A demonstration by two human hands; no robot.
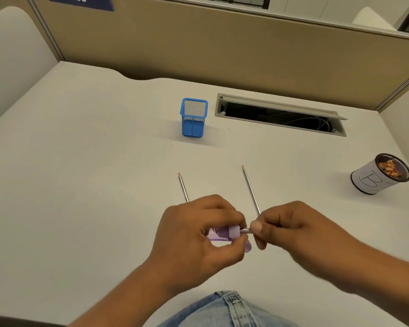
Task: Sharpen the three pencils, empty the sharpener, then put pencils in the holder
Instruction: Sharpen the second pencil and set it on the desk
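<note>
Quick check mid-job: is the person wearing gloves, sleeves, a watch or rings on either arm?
No. The left hand and right hand are bare: no gloves, rings or watch visible. Both forearms are uncovered as far as the frame shows. Light-blue denim shows at the bottom edge.

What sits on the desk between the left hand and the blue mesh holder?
Head view: one pencil, tip toward the blue mesh holder, other end behind the left hand.

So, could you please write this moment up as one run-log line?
step: sharpening pencil | left hand: holds purple sharpener | right hand: pinches pencil in sharpener | desk: two pencils lying loose | blue mesh holder: no pencils
</note>
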